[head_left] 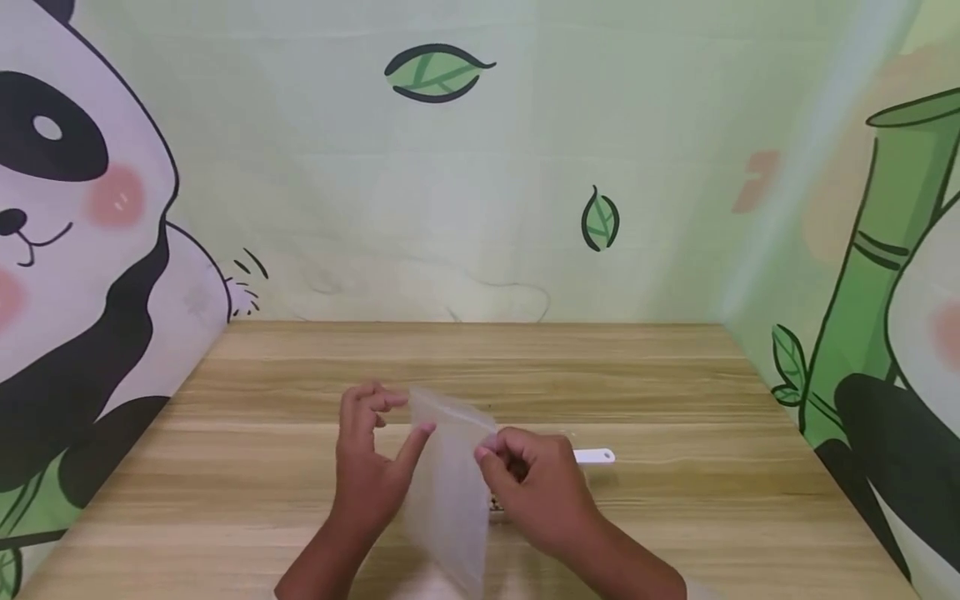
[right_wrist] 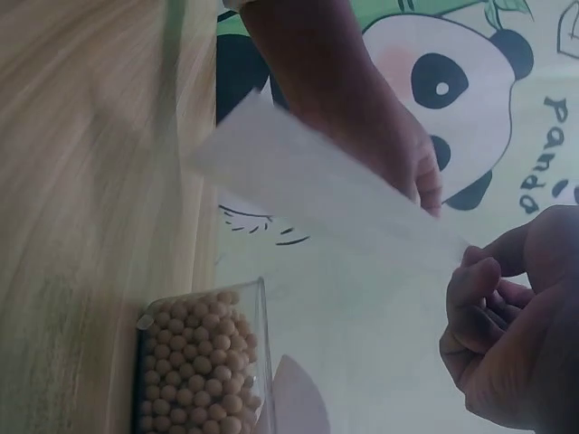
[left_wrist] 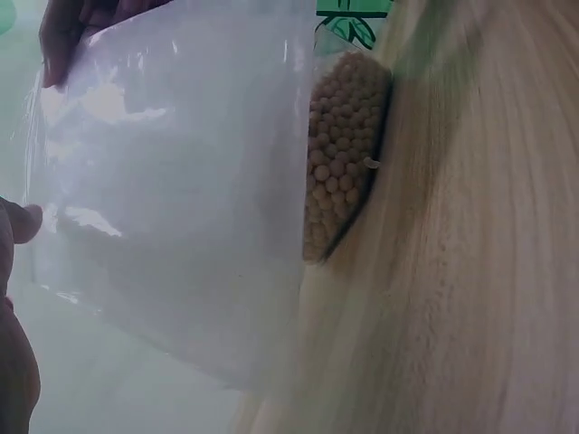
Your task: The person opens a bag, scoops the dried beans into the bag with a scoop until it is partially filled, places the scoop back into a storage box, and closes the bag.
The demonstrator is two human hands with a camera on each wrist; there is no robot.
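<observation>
My right hand [head_left: 540, 487] pinches the upper right edge of a translucent white plastic bag [head_left: 453, 492], which hangs upright over the table. My left hand [head_left: 375, 454] is at the bag's other upper side, thumb and fingers spread apart, with the thumb in front of the bag. In the left wrist view the thumb [left_wrist: 20, 222] lies by the bag's edge; whether it touches cannot be told. A clear container [right_wrist: 262, 334] filled with beige balls [right_wrist: 194, 362] stands on the table, mostly hidden behind my right hand in the head view.
A white handle [head_left: 595, 456] with a hole in its end sticks out to the right behind my right hand. The wood-grain table [head_left: 247, 442] runs back to a green panda-print backdrop [head_left: 315, 167], which also rises along both sides.
</observation>
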